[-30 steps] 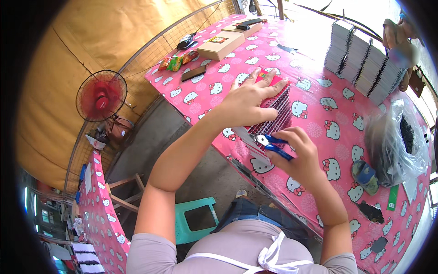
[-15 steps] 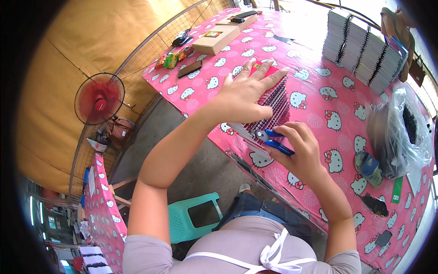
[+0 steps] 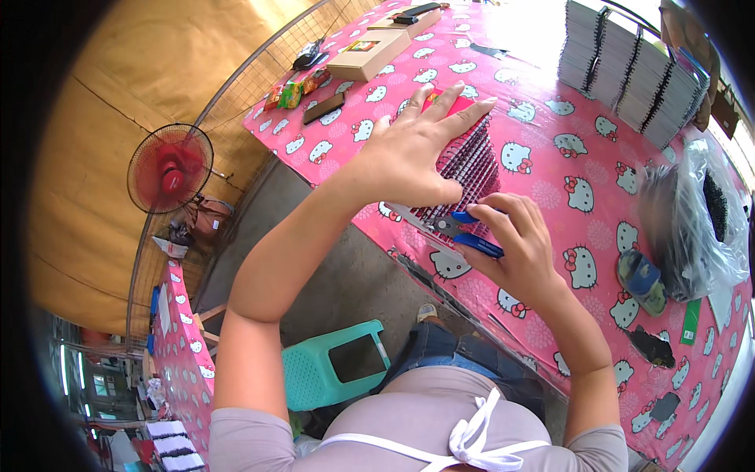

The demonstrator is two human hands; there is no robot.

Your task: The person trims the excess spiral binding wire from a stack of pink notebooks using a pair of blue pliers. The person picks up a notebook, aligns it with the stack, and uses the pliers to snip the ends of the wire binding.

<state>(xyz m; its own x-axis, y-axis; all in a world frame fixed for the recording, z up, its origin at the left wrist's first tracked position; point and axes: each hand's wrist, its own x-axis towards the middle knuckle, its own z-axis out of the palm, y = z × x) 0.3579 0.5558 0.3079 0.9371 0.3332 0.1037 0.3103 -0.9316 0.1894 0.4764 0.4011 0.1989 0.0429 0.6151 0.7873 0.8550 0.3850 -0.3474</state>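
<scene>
To the left of the left hand (image 3: 413,157), a tan-yellow tarpaulin (image 3: 118,94) hangs as a wall, with wire mesh (image 3: 259,75) along it. A red fan (image 3: 171,169) with a round dark guard stands on that side too. Under both hands, the surface (image 3: 543,197) wears a pink cover with white cat faces, torn to the right of the right hand (image 3: 511,240). Nearer the body than the left hand are grey floor (image 3: 346,275) and a turquoise stool (image 3: 307,370). Farther left, light tubes (image 3: 80,371) glow beyond a second pink-covered table (image 3: 179,346). Bright light washes the surface's far end, beyond the left hand.
</scene>
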